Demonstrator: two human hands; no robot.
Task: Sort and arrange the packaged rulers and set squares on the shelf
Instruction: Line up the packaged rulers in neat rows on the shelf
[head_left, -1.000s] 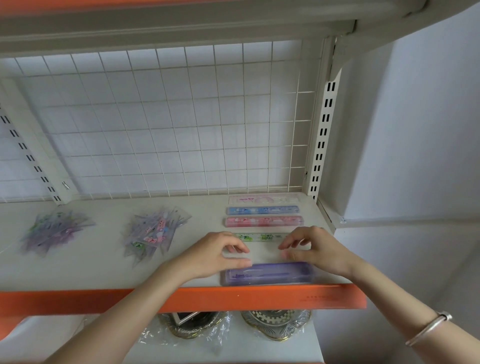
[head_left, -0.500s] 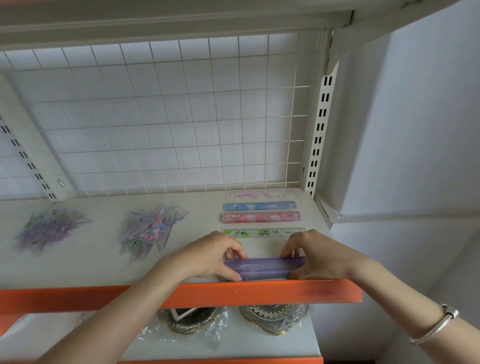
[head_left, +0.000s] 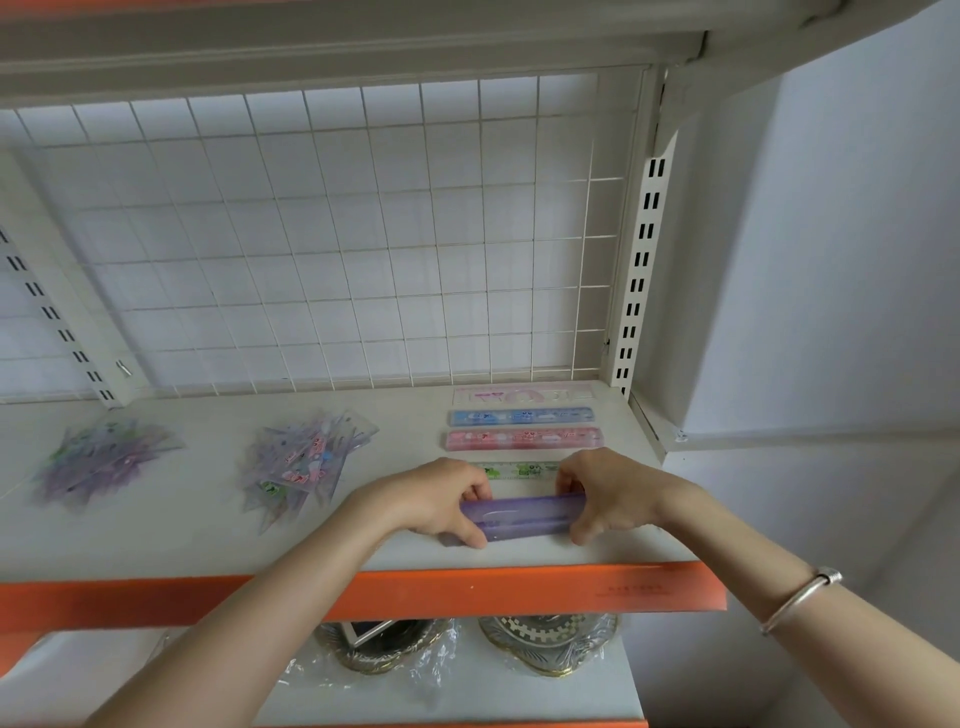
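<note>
Here, in the head view, a purple ruler pack (head_left: 522, 517) is held at both ends above the front right part of the shelf (head_left: 208, 540), just behind its orange front edge (head_left: 519, 592). Its left end is pinched by the left hand (head_left: 436, 501), with the thumb in front and the curled fingers behind, and its right end is pinched in the same way by the right hand (head_left: 608, 496). The pack is turned with its broad face toward the camera; whether its lower edge touches the shelf cannot be told. Just behind it a green ruler (head_left: 522, 470) lies flat, partly hidden by the knuckles. Behind that, a pink ruler (head_left: 524, 439), a blue ruler (head_left: 521, 417) and a pale pink pack (head_left: 522, 396) are laid in a parallel row that reaches the back right corner, at the foot of the wire grid (head_left: 337, 234). A loose heap of set squares (head_left: 306, 462) is seen near the middle of the shelf, and a second heap (head_left: 101, 460) lies well apart from it toward the left end. A silver bangle (head_left: 800, 597) is worn on the right wrist. On the lower shelf, below the orange edge, two ornate objects (head_left: 548, 642) wrapped in clear film are partly seen.
</note>
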